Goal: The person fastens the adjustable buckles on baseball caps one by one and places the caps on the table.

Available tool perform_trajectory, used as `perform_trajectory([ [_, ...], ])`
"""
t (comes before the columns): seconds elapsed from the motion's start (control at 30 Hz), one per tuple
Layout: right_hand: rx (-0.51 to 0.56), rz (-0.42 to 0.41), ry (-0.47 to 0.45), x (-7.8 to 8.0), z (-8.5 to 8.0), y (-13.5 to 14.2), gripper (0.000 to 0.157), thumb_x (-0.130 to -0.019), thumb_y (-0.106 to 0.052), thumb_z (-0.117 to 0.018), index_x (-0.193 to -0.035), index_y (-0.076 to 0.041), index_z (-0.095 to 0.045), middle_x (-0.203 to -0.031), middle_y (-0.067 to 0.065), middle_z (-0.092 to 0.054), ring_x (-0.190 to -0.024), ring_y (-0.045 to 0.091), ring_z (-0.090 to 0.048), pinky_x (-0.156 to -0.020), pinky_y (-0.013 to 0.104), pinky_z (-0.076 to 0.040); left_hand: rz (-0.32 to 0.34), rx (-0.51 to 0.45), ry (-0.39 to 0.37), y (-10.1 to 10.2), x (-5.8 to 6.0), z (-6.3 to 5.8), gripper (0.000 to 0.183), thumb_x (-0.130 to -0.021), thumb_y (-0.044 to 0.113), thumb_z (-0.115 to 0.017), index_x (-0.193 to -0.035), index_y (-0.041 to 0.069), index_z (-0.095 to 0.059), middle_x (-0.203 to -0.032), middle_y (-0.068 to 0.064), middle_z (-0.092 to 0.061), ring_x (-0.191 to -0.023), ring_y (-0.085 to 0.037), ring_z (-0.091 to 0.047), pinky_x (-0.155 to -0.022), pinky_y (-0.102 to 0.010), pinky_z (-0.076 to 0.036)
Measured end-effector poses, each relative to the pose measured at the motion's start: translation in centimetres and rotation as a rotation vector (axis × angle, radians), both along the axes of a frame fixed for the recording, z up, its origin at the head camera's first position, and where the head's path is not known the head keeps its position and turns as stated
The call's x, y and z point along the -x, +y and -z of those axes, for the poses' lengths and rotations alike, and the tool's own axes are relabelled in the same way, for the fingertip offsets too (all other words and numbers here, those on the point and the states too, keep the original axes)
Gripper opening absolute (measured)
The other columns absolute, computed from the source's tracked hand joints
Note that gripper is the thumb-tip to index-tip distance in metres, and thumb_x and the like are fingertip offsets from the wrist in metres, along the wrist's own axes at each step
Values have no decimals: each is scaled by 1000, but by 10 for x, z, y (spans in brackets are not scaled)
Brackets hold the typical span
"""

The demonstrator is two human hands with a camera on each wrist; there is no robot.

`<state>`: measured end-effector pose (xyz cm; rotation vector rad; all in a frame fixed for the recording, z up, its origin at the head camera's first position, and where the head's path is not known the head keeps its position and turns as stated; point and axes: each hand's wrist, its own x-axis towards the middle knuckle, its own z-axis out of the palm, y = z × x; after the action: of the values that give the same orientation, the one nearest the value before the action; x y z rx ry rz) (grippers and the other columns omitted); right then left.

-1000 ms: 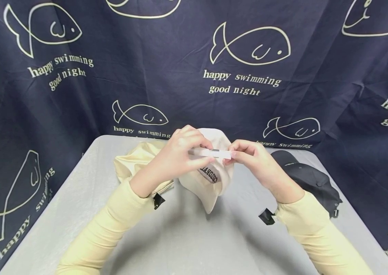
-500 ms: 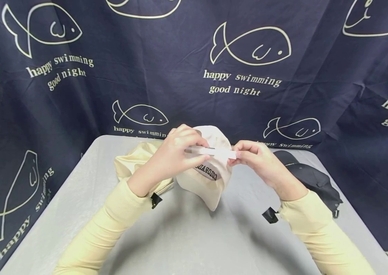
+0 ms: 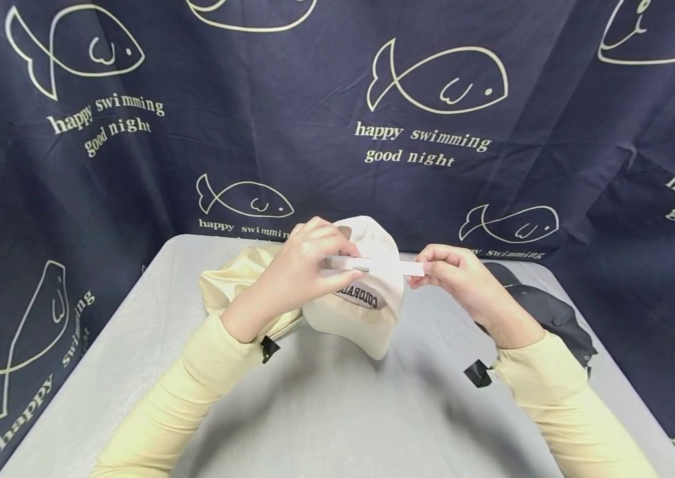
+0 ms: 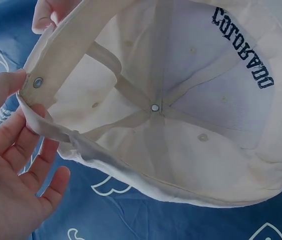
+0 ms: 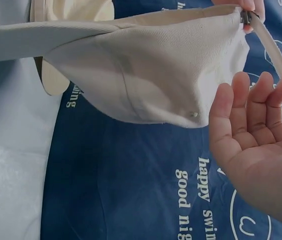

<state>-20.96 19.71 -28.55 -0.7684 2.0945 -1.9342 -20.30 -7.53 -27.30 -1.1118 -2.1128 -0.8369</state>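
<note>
A cream baseball cap (image 3: 352, 332) is held up over the table, its inside turned toward the head camera and the reversed "COLORADO" stitching showing. My left hand (image 3: 307, 262) pinches the cap's back band between thumb and fingers; the left wrist view shows a metal eyelet (image 4: 38, 82) beside the thumb. With thumb and forefinger my right hand (image 3: 462, 282) pinches the end of the cap's strap (image 5: 272, 47). That strap stretches from a small dark buckle (image 5: 245, 18) near the left fingers. The right hand's other fingers are loosely bent.
A pale yellow satiny item (image 3: 238, 272) lies at the back left of the grey table (image 3: 325, 425), partly behind the left forearm. On the right a black cap (image 3: 552, 315) is partly covered by the right arm. A dark blue printed curtain (image 3: 325, 133) hangs behind.
My right hand has moved right, away from the left hand, and a longer piece of strap shows between them. The cap has turned and risen slightly; the left hand has shifted slightly left.
</note>
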Motion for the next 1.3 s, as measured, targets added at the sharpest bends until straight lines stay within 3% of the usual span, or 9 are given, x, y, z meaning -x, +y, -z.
perform_trajectory([
  [0.2, 20, 2, -5, 2, 2, 5, 25, -88, 8, -39, -81, -4, -60, -78, 5, -64, -77, 17, -65, -79, 29, -54, -3, -2, 3, -1, 2, 2, 16, -74, 21, -79, -85, 13, -69, -80, 6, -65, -89, -14, -52, -75, -32, -38],
  [0.47, 35, 23, -21, 3, 4, 9, 16, -89, 8, -40, -83, 8, -55, -78, 6, -65, -76, 17, -65, -77, 29, -55, -16, 6, 6, -1, 5, 4, 16, -74, 21, -79, -85, 13, -70, -80, 5, -66, -89, -15, -52, -75, -33, -38],
  [0.63, 32, 51, -15, 3, 6, 11, 13, -92, 4, -48, -84, 3, -58, -78, 7, -65, -75, 17, -65, -76, 30, -55, -26, 10, 7, -1, 6, 6, 16, -74, 21, -79, -85, 13, -70, -80, 5, -66, -89, -15, -52, -77, -33, -38],
  [0.8, -47, 145, 14, 1, 6, 12, 9, -93, -2, -54, -87, -4, -60, -79, 3, -67, -74, 15, -66, -73, 28, -56, -38, 3, 6, 0, 8, 7, 16, -75, 22, -79, -85, 13, -70, -81, 4, -66, -90, -15, -52, -81, -35, -37],
  [0.9, -134, 211, 49, -1, 4, 10, 6, -93, -7, -57, -93, -2, -60, -82, 1, -66, -75, 13, -66, -72, 28, -56, -47, 0, 3, 0, 9, 7, 16, -76, 22, -78, -85, 13, -70, -82, 4, -66, -90, -15, -52, -81, -35, -37],
  [1.0, -227, 279, 104, -2, 4, 7, 16, -92, -11, -59, -101, 2, -60, -87, -2, -66, -78, 10, -66, -71, 27, -56, -58, -4, 6, 1, 10, 8, 15, -76, 22, -78, -85, 13, -70, -82, 4, -66, -90, -15, -52, -82, -35, -37],
  [1.13, -321, 374, 251, -5, 5, 3, 20, -90, -13, -64, -104, 1, -63, -94, 3, -68, -79, 5, -65, -71, 20, -54, -76, -13, 10, 3, 10, 8, 16, -75, 23, -79, -85, 13, -70, -83, 3, -66, -89, -15, -52, -83, -36, -36],
  [1.3, -312, 398, 438, -8, 5, -6, 19, -85, -4, -68, -103, -2, -65, -99, 12, -68, -87, -1, -62, -77, 17, -52, -95, -29, 3, 5, 10, 8, 18, -75, 24, -79, -86, 13, -70, -84, 3, -67, -89, -15, -52, -83, -37, -36],
])
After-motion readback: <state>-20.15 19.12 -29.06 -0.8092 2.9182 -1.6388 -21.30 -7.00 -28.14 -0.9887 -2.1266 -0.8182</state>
